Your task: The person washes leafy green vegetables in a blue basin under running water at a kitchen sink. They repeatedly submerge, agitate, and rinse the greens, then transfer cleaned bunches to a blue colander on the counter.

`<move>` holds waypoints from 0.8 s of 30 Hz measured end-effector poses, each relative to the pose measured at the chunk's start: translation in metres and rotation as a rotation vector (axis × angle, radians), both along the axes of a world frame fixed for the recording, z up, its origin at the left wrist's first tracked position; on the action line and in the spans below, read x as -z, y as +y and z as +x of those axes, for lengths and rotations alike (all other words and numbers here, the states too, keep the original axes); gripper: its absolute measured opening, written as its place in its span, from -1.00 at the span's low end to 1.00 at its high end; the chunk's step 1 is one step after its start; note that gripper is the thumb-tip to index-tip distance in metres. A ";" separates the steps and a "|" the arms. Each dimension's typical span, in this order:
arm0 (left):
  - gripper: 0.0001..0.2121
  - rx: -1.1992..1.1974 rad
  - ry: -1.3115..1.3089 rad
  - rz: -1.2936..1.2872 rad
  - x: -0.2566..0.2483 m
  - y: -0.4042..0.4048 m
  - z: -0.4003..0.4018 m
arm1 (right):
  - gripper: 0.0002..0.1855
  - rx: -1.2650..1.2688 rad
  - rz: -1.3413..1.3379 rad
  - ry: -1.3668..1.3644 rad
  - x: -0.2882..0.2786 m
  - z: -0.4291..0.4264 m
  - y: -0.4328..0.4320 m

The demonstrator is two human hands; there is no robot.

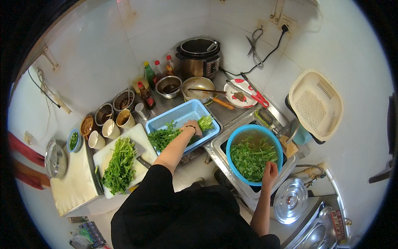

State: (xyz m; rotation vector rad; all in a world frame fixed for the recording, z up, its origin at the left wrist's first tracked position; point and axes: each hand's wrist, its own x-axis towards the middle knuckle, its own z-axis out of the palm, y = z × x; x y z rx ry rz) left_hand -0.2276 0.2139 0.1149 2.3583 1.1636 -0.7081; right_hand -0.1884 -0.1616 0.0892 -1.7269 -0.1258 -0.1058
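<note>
My left hand (192,127), with a dark band at the wrist, is closed over a bunch of leafy green herbs (163,137) in a light-blue plastic basket (172,116). Pale stems stick out on its right; leaves spread to its left. My right hand (270,172) is at the right front side of a round blue basin (229,149), its fingers curled. Whether it grips anything is hard to see. More long-stemmed greens (253,157) float in the basin's cloudy water. The basin stands in a steel sink (217,140).
Left, a white cutting board (101,152) bears cut greens (119,165) and a knife (143,162). Behind are sauce bowls (124,99), bottles (145,95), a pan (197,85) and an electric pressure cooker (197,60). Tongs (253,95) lie on a plate (231,90). A cream basket (315,104) is at right.
</note>
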 end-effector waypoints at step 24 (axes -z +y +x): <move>-0.16 -0.386 -0.638 0.834 -0.008 0.061 -0.334 | -0.87 -0.320 -0.267 -0.113 0.013 0.031 0.053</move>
